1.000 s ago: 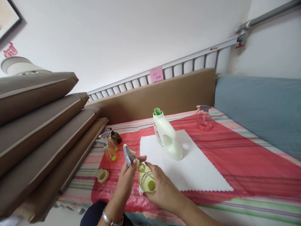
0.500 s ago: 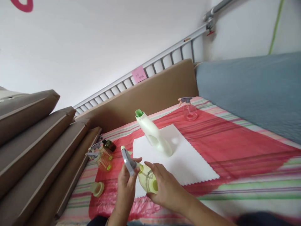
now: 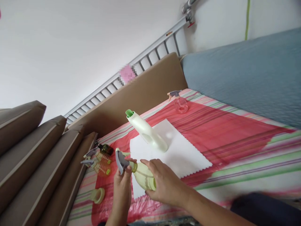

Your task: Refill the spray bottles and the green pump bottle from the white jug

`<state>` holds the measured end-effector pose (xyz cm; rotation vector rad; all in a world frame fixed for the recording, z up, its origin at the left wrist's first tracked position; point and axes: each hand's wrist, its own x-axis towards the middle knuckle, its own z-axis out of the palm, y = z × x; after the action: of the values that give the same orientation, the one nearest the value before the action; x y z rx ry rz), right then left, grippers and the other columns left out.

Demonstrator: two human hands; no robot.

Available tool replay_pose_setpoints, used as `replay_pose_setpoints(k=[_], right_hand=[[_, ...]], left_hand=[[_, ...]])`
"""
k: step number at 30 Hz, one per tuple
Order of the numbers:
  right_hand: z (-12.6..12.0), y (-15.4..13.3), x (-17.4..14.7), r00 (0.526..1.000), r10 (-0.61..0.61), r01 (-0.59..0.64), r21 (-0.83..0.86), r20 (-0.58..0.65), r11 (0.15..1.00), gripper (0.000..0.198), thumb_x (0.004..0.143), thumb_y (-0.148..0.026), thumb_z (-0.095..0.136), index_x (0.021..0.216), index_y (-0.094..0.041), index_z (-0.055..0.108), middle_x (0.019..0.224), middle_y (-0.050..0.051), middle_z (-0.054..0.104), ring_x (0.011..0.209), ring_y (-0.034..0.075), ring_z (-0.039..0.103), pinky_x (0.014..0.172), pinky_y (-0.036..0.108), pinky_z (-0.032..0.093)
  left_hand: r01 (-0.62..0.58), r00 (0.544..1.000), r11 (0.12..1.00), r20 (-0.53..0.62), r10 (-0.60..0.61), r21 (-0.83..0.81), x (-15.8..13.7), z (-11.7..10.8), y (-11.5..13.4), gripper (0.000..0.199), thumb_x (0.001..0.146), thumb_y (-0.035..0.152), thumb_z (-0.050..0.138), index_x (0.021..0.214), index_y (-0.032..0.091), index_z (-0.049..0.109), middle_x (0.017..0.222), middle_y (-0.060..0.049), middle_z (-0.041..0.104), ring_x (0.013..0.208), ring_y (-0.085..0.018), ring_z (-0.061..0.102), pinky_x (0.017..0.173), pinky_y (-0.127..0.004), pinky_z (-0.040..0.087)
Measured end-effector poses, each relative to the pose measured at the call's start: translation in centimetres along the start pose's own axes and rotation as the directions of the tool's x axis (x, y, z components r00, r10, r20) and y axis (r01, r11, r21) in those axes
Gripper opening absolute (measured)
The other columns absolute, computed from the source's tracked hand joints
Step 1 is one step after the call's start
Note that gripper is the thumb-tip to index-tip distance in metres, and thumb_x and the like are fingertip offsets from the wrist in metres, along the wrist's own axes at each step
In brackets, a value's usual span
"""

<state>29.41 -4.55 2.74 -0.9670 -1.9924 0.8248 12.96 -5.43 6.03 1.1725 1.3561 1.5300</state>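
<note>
Reassembly of a spray bottle appears to be the step in hand: a grey trigger head (image 3: 120,159) is being pinched in the left hand (image 3: 122,190) right at the neck of a pale yellow bottle (image 3: 144,178), which is being gripped around its body by the right hand (image 3: 166,185), low over the near edge of the white cloth (image 3: 174,153). Whether the head is being screwed on or off cannot be told; either way, the neck is probably being kept steady while the head is being turned.

Counted: one white jug (image 3: 147,135) standing tilted on the cloth, one pink spray bottle (image 3: 179,102) farther back, roughly three small bottles (image 3: 100,157) lying clustered at the left, one loose yellowish cap (image 3: 97,195).
</note>
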Motion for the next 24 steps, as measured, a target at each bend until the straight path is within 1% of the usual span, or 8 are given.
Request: replay_pose_setpoints(k=[5,9,13,17,20,22,24], right_hand=[[0.4,0.4,-0.2,1.0,-0.022,0.021,-0.019,-0.011,1.0,0.08,0.058,-0.023,0.064,0.132,-0.026,0.032,0.107,0.008,0.05,0.099,0.026,0.044,0.086,0.04,0.037],[0.6,0.4,-0.2,0.999,-0.041,0.041,-0.039,0.007,0.998,0.079,0.059,-0.023,0.063,0.132,-0.024,0.033,0.108,0.009,0.05,0.098,0.026,0.044,0.086,0.04,0.037],[0.8,0.6,-0.1,0.999,-0.049,0.049,-0.031,-0.002,0.998,0.08,0.058,-0.021,0.063,0.132,-0.023,0.033,0.108,0.009,0.05,0.1,0.026,0.044,0.088,0.04,0.036],[1.6,2.2,0.3,0.997,-0.071,0.071,0.061,0.003,0.996,0.08,0.056,-0.018,0.063,0.13,-0.021,0.035,0.113,0.009,0.049,0.105,0.025,0.044,0.091,0.038,0.036],[2.7,3.8,0.7,0.999,-0.047,0.044,0.129,0.022,0.991,0.081,0.053,-0.016,0.065,0.128,-0.019,0.036,0.113,0.01,0.049,0.106,0.025,0.045,0.093,0.037,0.036],[3.3,4.6,0.9,0.999,-0.025,0.02,0.144,0.032,0.989,0.081,0.052,-0.016,0.067,0.128,-0.018,0.037,0.112,0.01,0.05,0.106,0.025,0.047,0.092,0.037,0.036],[3.6,4.8,1.1,0.999,-0.015,0.009,0.141,0.038,0.99,0.081,0.052,-0.018,0.068,0.127,-0.018,0.037,0.111,0.01,0.051,0.106,0.025,0.048,0.091,0.037,0.038]], left_hand=[[0.04,0.999,0.999,0.027,-0.039,-0.025,0.0,-0.4,0.2,0.023,0.072,0.032,0.067,0.089,0.018,0.064,0.081,-0.001,0.064,0.082,-0.015,0.058,0.079,-0.026,0.042],[0.101,0.993,0.994,0.061,-0.099,-0.038,0.2,-0.6,0.2,0.025,0.07,0.033,0.068,0.088,0.015,0.064,0.085,-0.005,0.065,0.086,-0.017,0.057,0.081,-0.029,0.041],[0.098,0.993,0.995,0.065,-0.096,-0.033,0.0,-0.6,-0.3,0.031,0.069,0.034,0.068,0.093,0.015,0.063,0.088,-0.007,0.065,0.087,-0.02,0.057,0.08,-0.032,0.041],[0.079,0.995,0.997,0.064,-0.08,0.013,0.0,-0.6,-1.4,0.032,0.069,0.034,0.069,0.094,0.015,0.064,0.095,-0.008,0.065,0.092,-0.021,0.057,0.084,-0.033,0.041],[0.076,0.995,0.996,0.065,-0.079,0.053,0.5,-0.5,-2.8,0.035,0.067,0.034,0.07,0.096,0.015,0.065,0.096,-0.008,0.066,0.093,-0.021,0.058,0.086,-0.033,0.041],[0.064,0.996,0.996,0.051,-0.067,0.064,0.9,-0.4,-3.5,0.038,0.065,0.035,0.071,0.097,0.014,0.065,0.097,-0.009,0.067,0.092,-0.022,0.058,0.085,-0.033,0.041],[0.063,0.997,0.996,0.034,-0.065,0.069,1.2,-0.2,-3.7,0.04,0.064,0.036,0.071,0.097,0.014,0.065,0.097,-0.009,0.067,0.092,-0.023,0.059,0.083,-0.034,0.043]])
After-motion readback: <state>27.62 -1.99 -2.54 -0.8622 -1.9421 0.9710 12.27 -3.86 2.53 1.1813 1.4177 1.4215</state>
